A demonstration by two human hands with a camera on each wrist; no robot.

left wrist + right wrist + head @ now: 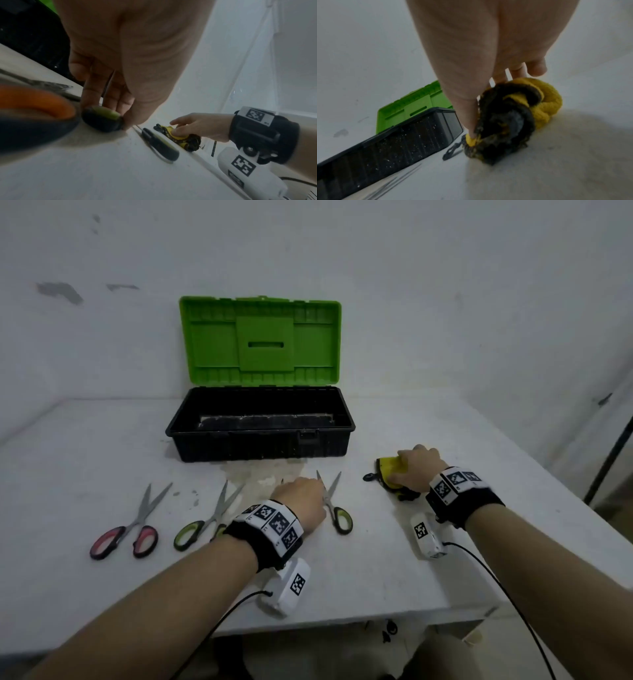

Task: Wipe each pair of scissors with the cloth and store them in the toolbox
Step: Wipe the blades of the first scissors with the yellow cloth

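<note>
On table — left fingers pinch scissors, right fingers clutch cloth.

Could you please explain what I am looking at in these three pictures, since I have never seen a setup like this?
No machine: a person wears cameras on the head and on each wrist. The head view looks down at a white table. On it stand an open toolbox with a green lid, red-handled scissors and two green-handled pairs. The left hand pinches a handle of the green-handled scissors nearest the cloth, as the left wrist view shows. The right hand grips a yellow and dark cloth, seen close in the right wrist view. No scissors show in the toolbox.
</note>
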